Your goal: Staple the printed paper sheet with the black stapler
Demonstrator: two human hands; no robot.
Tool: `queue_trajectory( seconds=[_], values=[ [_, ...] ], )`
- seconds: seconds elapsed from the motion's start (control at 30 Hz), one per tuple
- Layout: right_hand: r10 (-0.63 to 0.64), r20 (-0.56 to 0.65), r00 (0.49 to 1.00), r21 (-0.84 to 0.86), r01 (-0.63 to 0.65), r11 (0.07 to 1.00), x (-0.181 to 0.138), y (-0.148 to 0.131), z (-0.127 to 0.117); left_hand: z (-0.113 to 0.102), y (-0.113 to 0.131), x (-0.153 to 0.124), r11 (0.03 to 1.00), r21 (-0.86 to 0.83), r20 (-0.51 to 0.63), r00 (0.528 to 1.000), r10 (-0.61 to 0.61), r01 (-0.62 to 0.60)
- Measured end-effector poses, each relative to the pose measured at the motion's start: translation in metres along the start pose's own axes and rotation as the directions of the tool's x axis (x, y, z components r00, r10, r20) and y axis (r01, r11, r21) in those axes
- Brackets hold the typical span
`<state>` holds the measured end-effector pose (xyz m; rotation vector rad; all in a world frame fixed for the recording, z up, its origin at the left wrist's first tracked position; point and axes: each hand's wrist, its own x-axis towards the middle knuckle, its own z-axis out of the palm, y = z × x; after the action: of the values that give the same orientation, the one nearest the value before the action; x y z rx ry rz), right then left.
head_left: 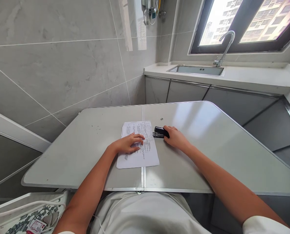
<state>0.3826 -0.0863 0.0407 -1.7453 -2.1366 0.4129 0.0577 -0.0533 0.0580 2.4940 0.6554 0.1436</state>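
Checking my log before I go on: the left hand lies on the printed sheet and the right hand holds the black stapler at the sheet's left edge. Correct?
No: the head view shows the stapler at the sheet's right edge, not its left. The left hand does lie on the sheet, and the right hand holds the stapler.

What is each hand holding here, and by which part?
The right hand grips the black stapler by the end away from the paper; left hand lies flat on that paper, gripping nothing.
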Motion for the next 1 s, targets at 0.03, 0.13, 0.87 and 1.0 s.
queue_trajectory(
  seconds=[0.03, 0.13, 0.87, 1.0],
  values=[
    [0.001, 0.003, 1.000, -0.003, -0.001, 1.000, 0.000, 0.000, 0.000, 0.000, 0.000, 0.000, 1.000, -0.004, -0.002, 1.000, 0.006, -0.006],
    [-0.004, 0.010, 1.000, -0.018, 0.004, 1.000, 0.001, 0.002, 0.001, 0.000, 0.001, 0.000, 1.000, -0.004, -0.011, 1.000, 0.011, -0.011],
    [-0.027, -0.205, 0.978, -0.122, 0.002, 0.992, -0.004, -0.010, -0.006, 0.002, -0.002, -0.004, 0.999, 0.033, 0.007, 1.000, -0.013, 0.012],
    [-0.037, -0.264, 0.964, -0.010, 0.036, 0.999, -0.008, -0.022, 0.001, 0.006, -0.003, 0.005, 0.988, 0.136, -0.254, 0.967, -0.031, 0.067]
  ],
)
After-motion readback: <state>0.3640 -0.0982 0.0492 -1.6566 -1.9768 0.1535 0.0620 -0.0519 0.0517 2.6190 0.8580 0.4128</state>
